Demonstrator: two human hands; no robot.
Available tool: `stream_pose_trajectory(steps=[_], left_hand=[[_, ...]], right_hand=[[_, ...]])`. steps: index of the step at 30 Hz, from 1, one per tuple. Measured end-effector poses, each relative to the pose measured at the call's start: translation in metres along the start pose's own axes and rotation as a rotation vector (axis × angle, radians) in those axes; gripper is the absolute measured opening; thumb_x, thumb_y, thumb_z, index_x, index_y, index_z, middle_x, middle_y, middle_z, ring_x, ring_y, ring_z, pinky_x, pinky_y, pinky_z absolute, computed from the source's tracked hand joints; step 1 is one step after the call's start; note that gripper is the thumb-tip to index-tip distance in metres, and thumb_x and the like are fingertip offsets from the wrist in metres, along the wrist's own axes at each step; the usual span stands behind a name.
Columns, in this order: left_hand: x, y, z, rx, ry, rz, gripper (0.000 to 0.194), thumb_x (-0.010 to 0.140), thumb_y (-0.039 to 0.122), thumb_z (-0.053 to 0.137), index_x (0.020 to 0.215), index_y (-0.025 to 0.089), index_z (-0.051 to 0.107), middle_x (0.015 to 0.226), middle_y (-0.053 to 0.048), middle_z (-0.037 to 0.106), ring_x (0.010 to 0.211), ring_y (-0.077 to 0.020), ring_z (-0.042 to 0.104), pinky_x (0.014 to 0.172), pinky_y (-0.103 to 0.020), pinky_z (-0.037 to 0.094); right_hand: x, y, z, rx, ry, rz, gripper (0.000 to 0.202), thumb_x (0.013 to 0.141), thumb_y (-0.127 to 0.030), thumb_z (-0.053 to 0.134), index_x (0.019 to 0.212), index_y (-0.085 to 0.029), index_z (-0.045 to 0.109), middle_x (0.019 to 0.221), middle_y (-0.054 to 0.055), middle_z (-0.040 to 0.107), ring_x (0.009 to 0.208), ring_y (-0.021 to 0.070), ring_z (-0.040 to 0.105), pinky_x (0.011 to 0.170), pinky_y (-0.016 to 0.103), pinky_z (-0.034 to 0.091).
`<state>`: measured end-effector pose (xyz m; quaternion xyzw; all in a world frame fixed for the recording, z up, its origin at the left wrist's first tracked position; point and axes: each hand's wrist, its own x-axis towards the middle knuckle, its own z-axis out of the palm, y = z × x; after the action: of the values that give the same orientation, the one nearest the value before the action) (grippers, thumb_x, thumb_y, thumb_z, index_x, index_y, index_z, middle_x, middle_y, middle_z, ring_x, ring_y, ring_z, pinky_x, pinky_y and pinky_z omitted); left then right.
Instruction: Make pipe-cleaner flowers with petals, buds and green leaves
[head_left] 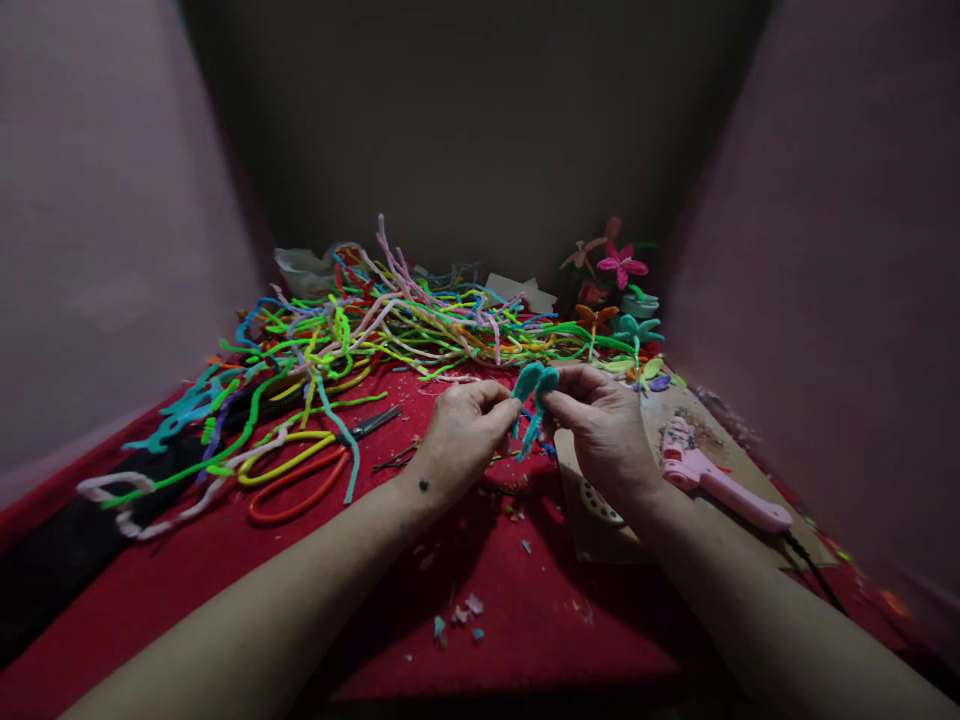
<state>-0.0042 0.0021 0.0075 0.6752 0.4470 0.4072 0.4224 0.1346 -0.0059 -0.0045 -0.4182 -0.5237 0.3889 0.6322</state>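
Between my two hands is a teal pipe cleaner bent into loops, held above the red cloth. My left hand pinches its left side between thumb and fingers. On the other side, my right hand grips the right loop with thumb and forefinger. A short teal end hangs down between the hands. The fingertips partly cover the bent piece. To the left of my left hand lie scissors with yellow and red handles, their blades pointing toward the hand.
A tangled heap of coloured pipe cleaners spreads across the back. At right, a pink glue gun rests on a cardboard sheet. Pipe-cleaner flowers stand at the back right. Fuzzy scraps dot the red cloth in front.
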Motion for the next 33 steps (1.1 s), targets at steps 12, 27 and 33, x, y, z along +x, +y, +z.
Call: stream_pose_trajectory(steps=[12,27,33], left_hand=[[0.001,-0.003,-0.001,0.096,0.011,0.070,0.022,0.074,0.023,0.049,0.054,0.015,0.052,0.044,0.004,0.049,0.040,-0.0064,0.044,0.043,-0.018,0.033],[0.002,-0.009,0.001,0.000,-0.019,0.038,0.020,0.075,0.022,0.047,0.057,0.015,0.054,0.045,0.004,0.049,0.038,-0.0053,0.042,0.041,-0.016,0.032],[0.003,-0.013,0.002,-0.034,-0.037,0.026,0.020,0.075,0.025,0.048,0.060,0.015,0.057,0.045,0.004,0.050,0.037,-0.0055,0.041,0.040,-0.017,0.031]], right_hand=[[-0.001,0.003,-0.002,-0.002,-0.006,0.012,0.004,0.068,-0.016,0.062,0.072,-0.015,0.062,0.061,-0.003,0.059,0.045,0.0070,0.051,0.043,0.021,0.043],[0.000,0.005,0.000,0.082,-0.031,0.012,0.014,0.067,-0.019,0.064,0.077,-0.019,0.055,0.058,-0.006,0.057,0.040,0.0082,0.051,0.039,0.022,0.045],[0.000,0.004,0.002,0.078,-0.034,0.003,0.015,0.067,-0.019,0.064,0.076,-0.019,0.053,0.059,-0.006,0.058,0.041,0.0083,0.051,0.040,0.023,0.044]])
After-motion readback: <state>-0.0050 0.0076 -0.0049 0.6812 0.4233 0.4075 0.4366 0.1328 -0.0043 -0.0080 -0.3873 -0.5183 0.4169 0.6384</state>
